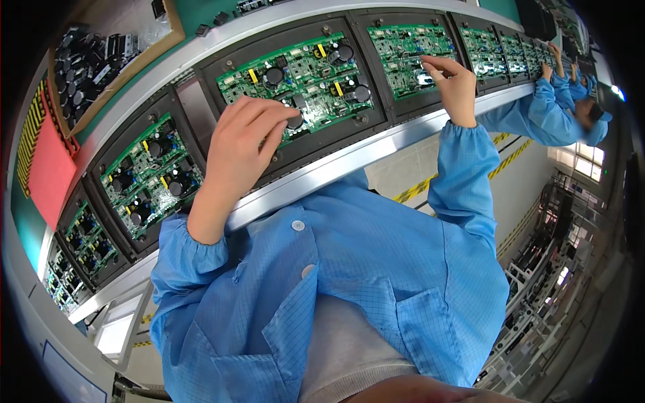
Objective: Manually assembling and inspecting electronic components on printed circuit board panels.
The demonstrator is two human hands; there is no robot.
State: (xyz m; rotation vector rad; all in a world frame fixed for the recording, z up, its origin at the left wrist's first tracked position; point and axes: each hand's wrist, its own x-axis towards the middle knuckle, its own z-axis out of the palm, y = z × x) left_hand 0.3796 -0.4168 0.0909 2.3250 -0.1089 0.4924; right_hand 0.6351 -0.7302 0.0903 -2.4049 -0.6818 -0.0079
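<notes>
My left hand (243,144) reaches over a green circuit board (250,87) set in a dark carrier frame (295,151). Its thumb and fingers close around a black round capacitor (295,121) at the board's near side. Other black round capacitors and yellow parts stand upright on the same board. To the right, my right hand (455,87) hovers over another green board (396,50), which carries no large black capacitors that I can see. Its thumb and forefinger are bent toward each other in a pinch; whatever is between them is too small to make out.
Framed boards line a conveyor with a metal rail (336,176) along its near edge. At the far left, a cardboard box (178,27) holds many loose black components (84,67), beside a red sheet (52,168). Co-workers in blue (537,117) reach over the line at right.
</notes>
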